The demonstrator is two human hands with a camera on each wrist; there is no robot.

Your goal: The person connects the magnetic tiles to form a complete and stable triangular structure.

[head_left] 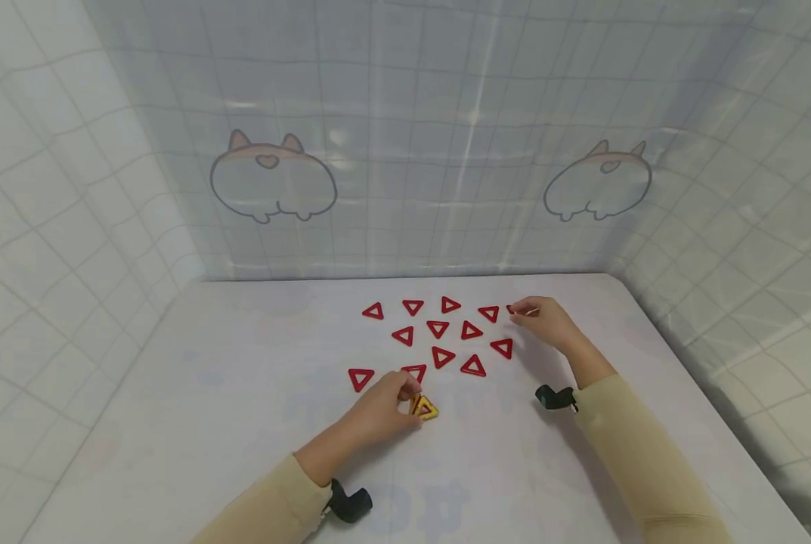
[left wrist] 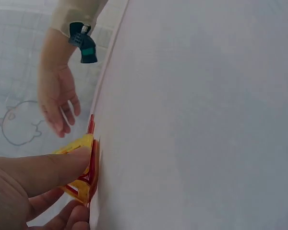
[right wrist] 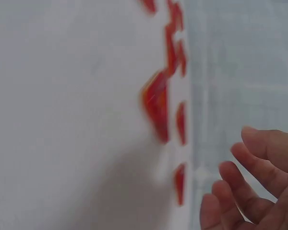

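My left hand [head_left: 385, 408] is low over the middle of the table, where its thumb and fingers pinch a yellow triangle [head_left: 424, 409] with a red triangular outline inside it. Seen close in the left wrist view, the yellow triangle [left wrist: 80, 185] stands tilted at the table surface, and the thumb covers part of it. A red triangle [head_left: 416, 372] lies just beyond these fingers, partly hidden by them. Farther right, my right hand [head_left: 546, 320] hovers with loosely bent, parted fingers and nothing between them. In the head view its fingertips overlap the rightmost red triangle [head_left: 510, 309].
Several red triangular frames lie in loose rows across the far middle of the white table [head_left: 242, 423]. One red triangle [head_left: 360, 379] sits apart at the left. Behind the table hangs a pale gridded curtain [head_left: 439, 166] with cartoon drawings; similar sheets flank both sides.
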